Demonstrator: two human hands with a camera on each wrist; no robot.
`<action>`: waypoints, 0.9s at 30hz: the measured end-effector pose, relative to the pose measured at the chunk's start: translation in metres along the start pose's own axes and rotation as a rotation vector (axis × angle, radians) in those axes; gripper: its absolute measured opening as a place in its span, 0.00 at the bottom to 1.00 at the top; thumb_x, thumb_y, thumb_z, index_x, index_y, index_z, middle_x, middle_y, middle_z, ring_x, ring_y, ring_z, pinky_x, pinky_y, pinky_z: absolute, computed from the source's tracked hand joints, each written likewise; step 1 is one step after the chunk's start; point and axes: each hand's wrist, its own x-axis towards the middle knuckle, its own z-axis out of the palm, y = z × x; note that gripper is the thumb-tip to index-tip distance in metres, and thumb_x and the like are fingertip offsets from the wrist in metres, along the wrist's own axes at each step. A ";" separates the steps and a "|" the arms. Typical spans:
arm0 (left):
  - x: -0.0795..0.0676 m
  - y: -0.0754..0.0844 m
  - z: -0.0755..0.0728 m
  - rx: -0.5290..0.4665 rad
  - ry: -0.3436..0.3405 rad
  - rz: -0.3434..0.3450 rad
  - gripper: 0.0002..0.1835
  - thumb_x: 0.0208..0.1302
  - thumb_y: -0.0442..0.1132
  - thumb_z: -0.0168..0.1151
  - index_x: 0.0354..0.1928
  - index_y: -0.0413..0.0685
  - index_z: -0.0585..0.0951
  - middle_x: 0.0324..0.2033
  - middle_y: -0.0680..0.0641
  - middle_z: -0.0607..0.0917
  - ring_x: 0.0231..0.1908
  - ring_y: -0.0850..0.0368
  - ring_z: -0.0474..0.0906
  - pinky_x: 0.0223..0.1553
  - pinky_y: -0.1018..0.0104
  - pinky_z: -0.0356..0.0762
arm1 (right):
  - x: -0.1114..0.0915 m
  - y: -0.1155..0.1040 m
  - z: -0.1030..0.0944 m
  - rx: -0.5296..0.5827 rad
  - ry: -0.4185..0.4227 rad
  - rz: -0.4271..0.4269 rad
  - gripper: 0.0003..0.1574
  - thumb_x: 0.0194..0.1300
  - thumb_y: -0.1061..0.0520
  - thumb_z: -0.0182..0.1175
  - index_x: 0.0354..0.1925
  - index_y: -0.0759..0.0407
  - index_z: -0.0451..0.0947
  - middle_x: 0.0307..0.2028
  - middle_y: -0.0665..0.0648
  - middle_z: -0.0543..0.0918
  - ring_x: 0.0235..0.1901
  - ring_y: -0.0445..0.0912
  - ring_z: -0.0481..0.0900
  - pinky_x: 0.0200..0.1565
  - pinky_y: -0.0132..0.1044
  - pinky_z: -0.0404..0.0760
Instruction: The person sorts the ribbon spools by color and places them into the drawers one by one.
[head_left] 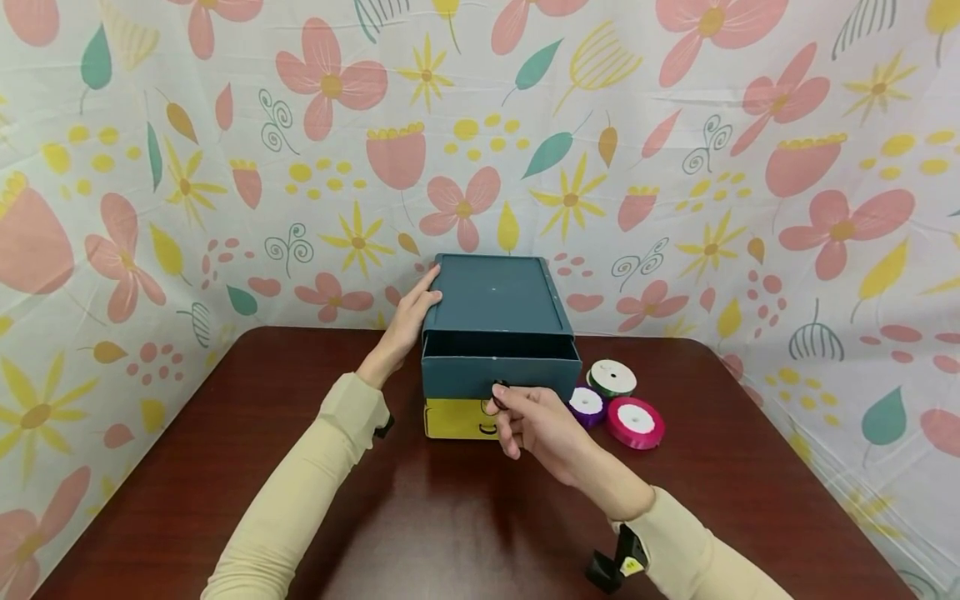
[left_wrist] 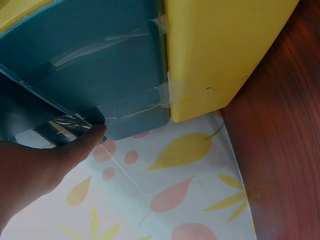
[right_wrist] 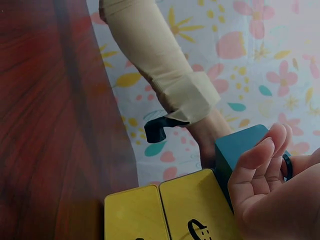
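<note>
A teal drawer box (head_left: 491,292) stands on a yellow drawer box (head_left: 453,419) on the table. Its teal drawer (head_left: 461,377) is pulled partly out, showing a dark gap behind the front panel. With thumb and fingers, my right hand (head_left: 551,437) pinches the black ring pull (right_wrist: 287,167) on that drawer's front. My left hand (head_left: 403,323) rests against the box's left side, fingers extended near the top edge. In the left wrist view, the thumb of the left hand (left_wrist: 55,167) touches the teal side. The drawer's inside is too dark to make out.
Right of the boxes lie three ribbon spools: green-edged white (head_left: 612,377), purple (head_left: 587,403) and pink (head_left: 635,422). The dark red wooden table (head_left: 420,517) extends around them. A flowered cloth (head_left: 465,125) hangs behind and at the sides.
</note>
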 end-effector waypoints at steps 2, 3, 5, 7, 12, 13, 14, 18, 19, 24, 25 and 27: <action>-0.004 0.007 0.001 0.013 0.000 -0.002 0.31 0.75 0.45 0.40 0.77 0.56 0.49 0.77 0.51 0.46 0.77 0.51 0.39 0.74 0.46 0.43 | -0.003 0.000 0.001 -0.001 -0.009 0.002 0.21 0.73 0.44 0.50 0.33 0.55 0.79 0.16 0.48 0.78 0.16 0.40 0.74 0.26 0.31 0.76; -0.006 0.010 0.001 0.019 0.001 -0.001 0.31 0.75 0.45 0.40 0.77 0.55 0.49 0.77 0.50 0.46 0.77 0.51 0.39 0.74 0.46 0.43 | -0.005 0.000 0.001 -0.001 -0.014 0.001 0.20 0.73 0.44 0.50 0.33 0.55 0.79 0.17 0.48 0.79 0.16 0.40 0.74 0.26 0.31 0.76; -0.007 0.013 0.002 0.026 0.003 0.002 0.31 0.75 0.45 0.39 0.77 0.54 0.50 0.77 0.50 0.46 0.77 0.51 0.40 0.74 0.46 0.44 | -0.008 0.001 0.002 -0.004 -0.025 -0.002 0.20 0.73 0.44 0.50 0.33 0.55 0.79 0.17 0.48 0.79 0.16 0.40 0.75 0.27 0.31 0.76; -0.009 0.014 0.002 0.028 0.004 0.006 0.31 0.75 0.45 0.39 0.77 0.53 0.50 0.77 0.49 0.47 0.77 0.51 0.40 0.74 0.47 0.44 | -0.011 0.001 0.003 -0.007 -0.039 -0.009 0.20 0.73 0.45 0.49 0.33 0.55 0.79 0.17 0.48 0.79 0.16 0.40 0.75 0.27 0.31 0.76; -0.009 0.014 0.001 0.014 -0.004 0.011 0.31 0.75 0.45 0.39 0.77 0.54 0.49 0.77 0.50 0.46 0.77 0.51 0.39 0.75 0.47 0.43 | -0.016 0.000 0.006 -0.010 -0.044 -0.010 0.20 0.73 0.45 0.49 0.33 0.55 0.79 0.17 0.47 0.79 0.16 0.39 0.75 0.27 0.31 0.75; -0.009 0.014 0.001 0.013 -0.005 0.014 0.31 0.75 0.45 0.39 0.77 0.54 0.49 0.77 0.50 0.46 0.77 0.51 0.39 0.75 0.47 0.43 | -0.017 0.000 0.007 -0.010 -0.042 -0.010 0.20 0.73 0.45 0.49 0.34 0.56 0.79 0.17 0.47 0.79 0.16 0.39 0.75 0.27 0.31 0.75; -0.008 0.014 0.001 0.013 -0.005 0.018 0.31 0.76 0.45 0.39 0.77 0.54 0.49 0.77 0.49 0.46 0.77 0.51 0.39 0.75 0.48 0.43 | -0.018 0.001 0.007 -0.011 -0.038 -0.009 0.21 0.73 0.44 0.50 0.34 0.56 0.79 0.17 0.47 0.79 0.16 0.39 0.75 0.27 0.31 0.76; -0.008 0.014 0.001 0.009 -0.004 0.032 0.31 0.76 0.44 0.40 0.77 0.52 0.49 0.77 0.48 0.46 0.77 0.50 0.40 0.75 0.48 0.43 | -0.022 0.001 0.010 -0.016 -0.025 0.003 0.22 0.72 0.43 0.50 0.35 0.60 0.77 0.17 0.48 0.80 0.16 0.39 0.76 0.26 0.31 0.76; -0.008 0.014 0.001 0.010 -0.004 0.034 0.31 0.76 0.43 0.40 0.77 0.52 0.49 0.77 0.48 0.46 0.77 0.50 0.40 0.75 0.48 0.43 | -0.023 0.001 0.011 -0.020 -0.021 0.006 0.23 0.72 0.43 0.50 0.35 0.60 0.77 0.17 0.48 0.79 0.16 0.39 0.76 0.26 0.31 0.77; -0.008 0.014 0.001 0.003 -0.006 0.033 0.31 0.76 0.43 0.39 0.77 0.51 0.49 0.77 0.47 0.46 0.77 0.50 0.40 0.75 0.48 0.43 | -0.027 0.003 0.013 -0.048 0.000 0.008 0.23 0.72 0.42 0.50 0.34 0.59 0.77 0.17 0.48 0.79 0.16 0.39 0.75 0.26 0.31 0.77; -0.008 0.014 0.001 0.001 -0.006 0.032 0.31 0.76 0.43 0.39 0.77 0.51 0.49 0.77 0.47 0.46 0.77 0.50 0.40 0.75 0.48 0.43 | -0.028 0.003 0.014 -0.053 0.002 0.006 0.23 0.72 0.42 0.50 0.34 0.58 0.77 0.17 0.48 0.79 0.16 0.39 0.75 0.26 0.31 0.77; -0.008 0.014 0.002 -0.001 -0.003 0.028 0.31 0.76 0.43 0.39 0.77 0.51 0.49 0.77 0.47 0.46 0.77 0.50 0.41 0.75 0.48 0.44 | -0.030 0.004 0.015 -0.060 0.003 0.000 0.23 0.72 0.42 0.49 0.34 0.58 0.77 0.17 0.48 0.79 0.16 0.39 0.75 0.26 0.31 0.77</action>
